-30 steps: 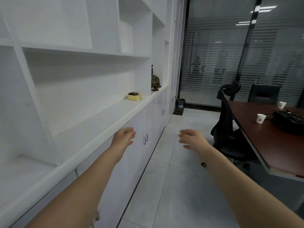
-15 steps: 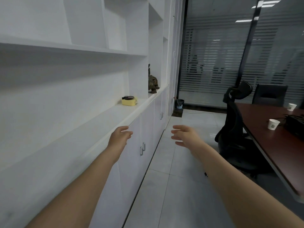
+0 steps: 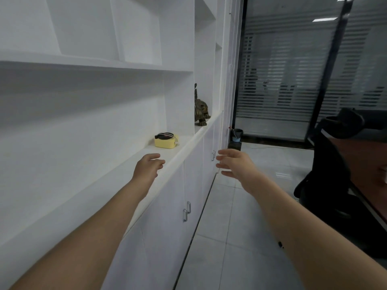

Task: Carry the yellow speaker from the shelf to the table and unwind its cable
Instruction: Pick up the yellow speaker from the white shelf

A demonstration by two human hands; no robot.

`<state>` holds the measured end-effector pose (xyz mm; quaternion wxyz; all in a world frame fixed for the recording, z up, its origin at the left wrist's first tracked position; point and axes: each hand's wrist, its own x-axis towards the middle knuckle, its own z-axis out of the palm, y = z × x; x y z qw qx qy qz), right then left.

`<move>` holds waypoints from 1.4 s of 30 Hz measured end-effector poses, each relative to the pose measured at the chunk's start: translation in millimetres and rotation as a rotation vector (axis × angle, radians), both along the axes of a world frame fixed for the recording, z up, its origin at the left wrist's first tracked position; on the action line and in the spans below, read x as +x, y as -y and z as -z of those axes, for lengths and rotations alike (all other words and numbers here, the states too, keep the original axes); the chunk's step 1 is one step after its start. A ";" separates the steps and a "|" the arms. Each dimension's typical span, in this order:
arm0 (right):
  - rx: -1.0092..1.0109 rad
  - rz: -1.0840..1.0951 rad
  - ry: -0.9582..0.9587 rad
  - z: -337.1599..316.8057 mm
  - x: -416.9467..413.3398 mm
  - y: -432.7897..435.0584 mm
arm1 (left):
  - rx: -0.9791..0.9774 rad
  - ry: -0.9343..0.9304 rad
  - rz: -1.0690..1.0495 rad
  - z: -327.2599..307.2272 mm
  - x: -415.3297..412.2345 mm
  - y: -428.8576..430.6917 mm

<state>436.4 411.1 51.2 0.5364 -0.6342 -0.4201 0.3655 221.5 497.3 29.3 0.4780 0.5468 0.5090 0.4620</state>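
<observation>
Yellow speaker (image 3: 167, 140) sat on the shelf (image 3: 117, 178), cable wound around it. Our left hand (image 3: 147, 167) and right hand (image 3: 234, 164) hung apart, fingers loose, gripping nothing.

table (image 3: 372, 164) mostly cut off at right edge, dark figurine (image 3: 200, 108) partly hidden behind shelf divider (image 3: 178, 101)

Bare forearms, sleeveless to the frame edge

Matt white shelf (image 3: 117, 172), glossy floor tiles (image 3: 236, 231), shiny metal cabinet handles (image 3: 187, 210), frosted striped glass wall (image 3: 293, 76)
</observation>
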 end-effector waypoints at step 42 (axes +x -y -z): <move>-0.171 -0.633 0.075 49.2 141.7 -579.2 | -0.059 0.021 -0.636 65.6 153.9 -457.1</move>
